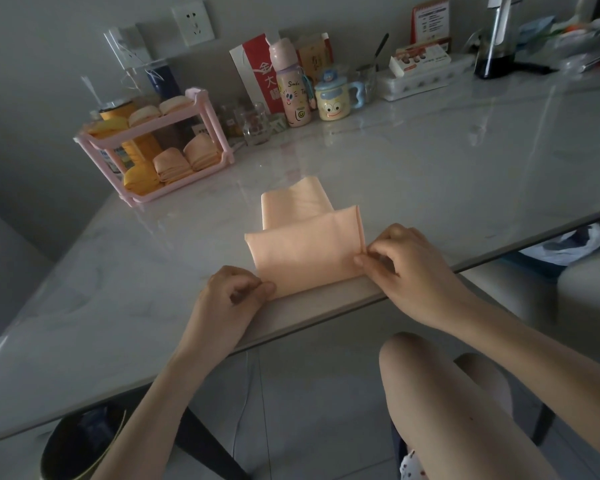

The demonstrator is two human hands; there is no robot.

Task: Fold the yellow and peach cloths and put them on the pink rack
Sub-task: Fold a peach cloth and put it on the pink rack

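Note:
A peach cloth [305,244] lies partly folded on the marble table [465,174], near its front edge. My left hand [232,292] pinches the cloth's near left corner. My right hand [406,258] pinches its near right corner. The pink two-tier rack [219,129] stands at the back left. Folded peach cloths [187,159] and a folded yellow cloth [141,180] fill its lower shelf. More folded peach and yellow cloths lie on its top shelf [142,116].
Along the back wall stand a pink bottle [291,88], a cartoon mug [333,98], a small glass jar [255,124], a red and white bag [257,71] and boxes [420,71]. A dark bin [80,445] stands on the floor below the table, left of my knees.

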